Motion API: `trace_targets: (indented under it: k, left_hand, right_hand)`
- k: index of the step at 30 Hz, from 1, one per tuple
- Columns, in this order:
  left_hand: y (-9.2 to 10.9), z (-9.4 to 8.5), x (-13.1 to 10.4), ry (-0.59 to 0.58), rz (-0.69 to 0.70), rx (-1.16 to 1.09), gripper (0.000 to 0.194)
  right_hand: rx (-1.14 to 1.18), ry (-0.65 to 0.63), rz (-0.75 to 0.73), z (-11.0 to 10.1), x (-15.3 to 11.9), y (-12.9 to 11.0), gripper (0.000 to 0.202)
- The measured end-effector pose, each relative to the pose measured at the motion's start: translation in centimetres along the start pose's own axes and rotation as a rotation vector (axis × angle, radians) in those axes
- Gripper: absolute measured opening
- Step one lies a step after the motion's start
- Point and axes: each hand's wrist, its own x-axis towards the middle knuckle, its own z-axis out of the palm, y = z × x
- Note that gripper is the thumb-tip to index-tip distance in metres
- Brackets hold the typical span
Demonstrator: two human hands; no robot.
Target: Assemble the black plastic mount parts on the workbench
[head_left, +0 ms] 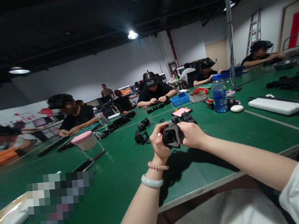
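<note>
A black plastic part (171, 136) with a round opening is held between my two hands, just above the green table. My left hand (160, 142), with a beaded bracelet and a pale bangle at its wrist, is closed around the part's left side. My right hand (192, 133) grips its right side, the fingertips hidden behind it. Beyond the hands lie a pink tray (181, 112) and a small black ring (162, 120). Other black parts (141, 137) rest on the table left of my left hand.
On the green table (208, 169) are a blue-capped bottle (219, 98), a white power strip (275, 105), a blue bin (180, 99) and a pink-lidded container (86, 141). Several people sit around it. A metal pole (230, 33) stands at the right.
</note>
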Motion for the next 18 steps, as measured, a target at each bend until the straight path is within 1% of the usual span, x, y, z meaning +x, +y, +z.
trace_targets:
  k: [3,10,18]
  left_hand:
    - [0.06,0.09,-0.17,0.018,0.009,0.015,0.039]
    - [0.02,0.40,-0.30,0.063,0.017,0.036,0.037]
    - [-0.69,0.52,-0.25,0.089,-0.034,0.018,0.037]
  right_hand:
    - [0.003,0.016,0.005,0.08,-0.08,-0.15,0.022]
    - [-0.025,-0.003,0.041,0.18,-0.03,-0.26,0.021]
    - [-0.039,-0.019,0.051,0.22,0.12,-0.10,0.022]
